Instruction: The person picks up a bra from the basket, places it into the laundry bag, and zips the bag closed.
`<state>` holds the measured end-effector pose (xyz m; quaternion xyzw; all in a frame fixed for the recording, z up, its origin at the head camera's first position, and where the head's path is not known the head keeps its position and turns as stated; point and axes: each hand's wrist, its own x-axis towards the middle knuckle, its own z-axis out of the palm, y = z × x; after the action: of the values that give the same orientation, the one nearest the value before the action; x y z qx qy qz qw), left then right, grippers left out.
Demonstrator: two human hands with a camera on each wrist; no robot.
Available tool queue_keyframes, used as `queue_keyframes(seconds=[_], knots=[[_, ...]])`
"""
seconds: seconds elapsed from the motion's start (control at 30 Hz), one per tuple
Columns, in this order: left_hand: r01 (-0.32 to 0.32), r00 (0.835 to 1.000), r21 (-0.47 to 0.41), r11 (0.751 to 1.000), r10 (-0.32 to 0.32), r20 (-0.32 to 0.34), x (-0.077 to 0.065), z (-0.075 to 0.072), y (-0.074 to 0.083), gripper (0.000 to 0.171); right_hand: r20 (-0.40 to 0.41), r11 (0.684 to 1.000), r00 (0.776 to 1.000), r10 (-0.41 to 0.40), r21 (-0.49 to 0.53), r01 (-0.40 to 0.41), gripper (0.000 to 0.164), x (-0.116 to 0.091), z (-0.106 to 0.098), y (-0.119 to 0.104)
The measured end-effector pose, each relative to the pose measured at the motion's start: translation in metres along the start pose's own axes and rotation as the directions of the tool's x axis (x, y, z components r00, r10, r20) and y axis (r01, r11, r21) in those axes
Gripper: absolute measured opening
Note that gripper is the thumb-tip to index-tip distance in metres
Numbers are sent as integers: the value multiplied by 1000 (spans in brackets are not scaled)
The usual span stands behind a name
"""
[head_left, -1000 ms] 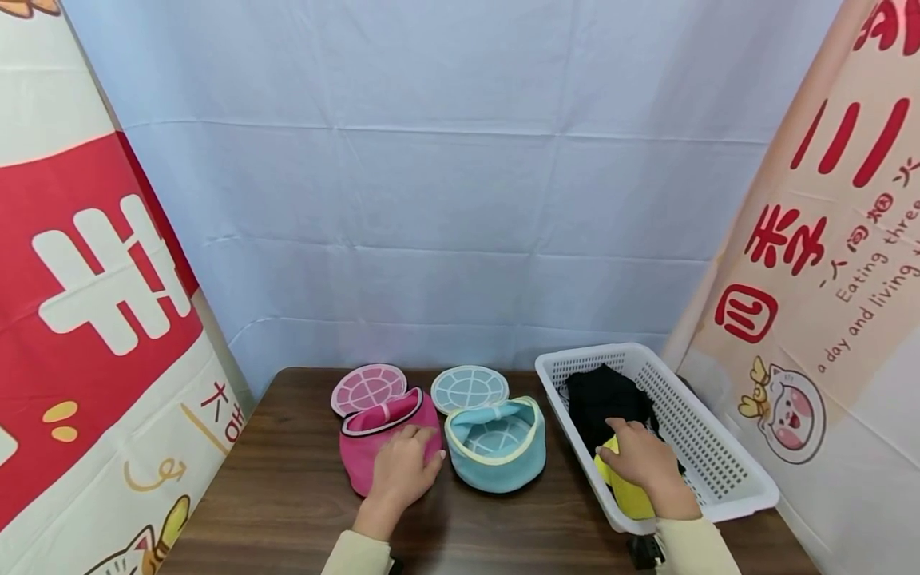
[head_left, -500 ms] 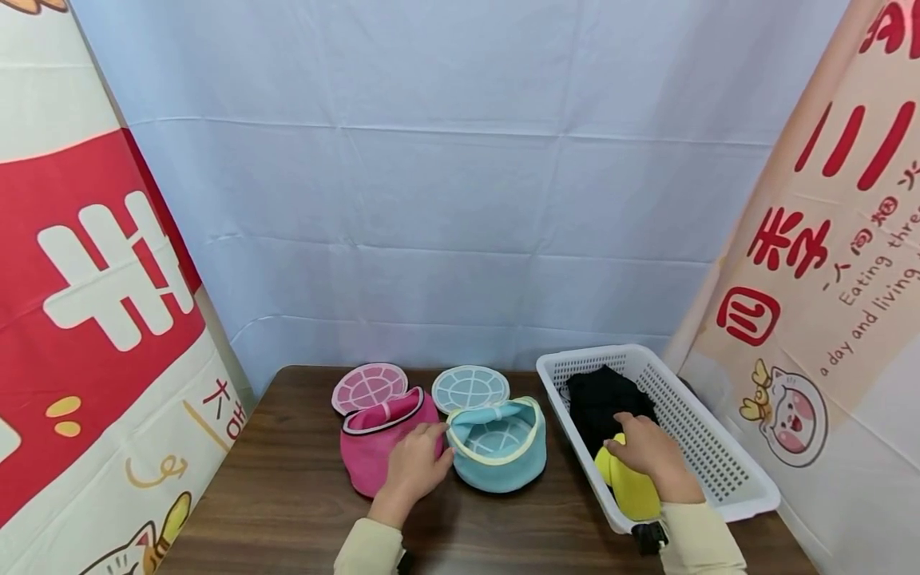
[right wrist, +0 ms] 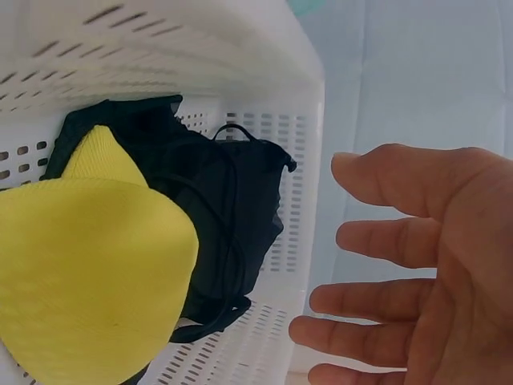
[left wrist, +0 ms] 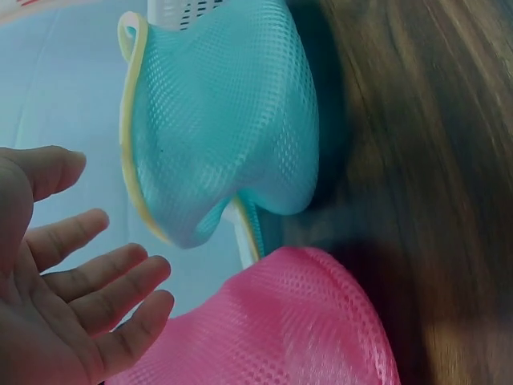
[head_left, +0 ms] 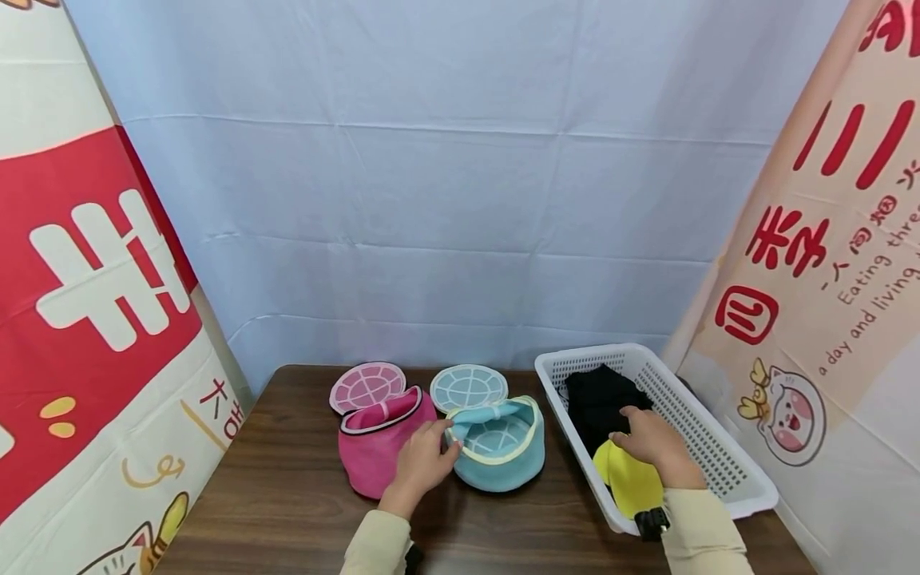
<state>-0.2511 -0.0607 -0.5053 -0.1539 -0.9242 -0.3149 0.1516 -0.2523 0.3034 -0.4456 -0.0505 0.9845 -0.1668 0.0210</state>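
My left hand point(head_left: 422, 461) hovers in front of the pink mesh laundry bag point(head_left: 374, 459), its fingertips near the left rim of the blue mesh laundry bag point(head_left: 503, 467). In the left wrist view, the fingers are spread and loosely bent, apart from the blue mesh bag point(left wrist: 232, 120) and holding nothing. My right hand point(head_left: 657, 447) is above the white basket point(head_left: 726, 471). The right wrist view shows its fingers extended with nothing in them. Inside the basket lie a yellow ribbed, rounded cloth piece point(right wrist: 96, 265) and black cloth with thin straps point(right wrist: 232, 208).
Behind the bags, the round pink lid point(head_left: 368, 386) and the round blue lid point(head_left: 469, 388) lie folded back on the dark wooden table point(head_left: 287, 479). A pale blue curtain point(head_left: 446, 200) hangs behind the table, with printed cloths at both sides.
My left hand has shifted right, from the pink mesh bag toward the blue one's rim. My right hand has moved slightly right and up, uncovering more of the yellow cloth piece.
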Motion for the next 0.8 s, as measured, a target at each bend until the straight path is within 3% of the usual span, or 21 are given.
queue_keyframes(seconds=[0.17, 0.3, 0.5, 0.8], knots=[[14, 1000, -119, 993, -12, 19, 4, 8, 1, 37, 16, 1000, 1000, 1, 26, -1, 52, 6, 0, 6], [78, 997, -186, 979, -73, 38, 10, 13, 3, 40, 28, 998, 999, 17, 52, -19, 54, 11, 2, 14], [167, 986, -188, 968, -161, 46, 17, 14, 4, 43, 44, 996, 998, 48, 75, -51, 53, 16, 5, 22], [236, 967, -179, 955, -248, -50, 29, 24, 3, 28, 58, 993, 997, 57, 100, -63, 51, 21, 9, 33]])
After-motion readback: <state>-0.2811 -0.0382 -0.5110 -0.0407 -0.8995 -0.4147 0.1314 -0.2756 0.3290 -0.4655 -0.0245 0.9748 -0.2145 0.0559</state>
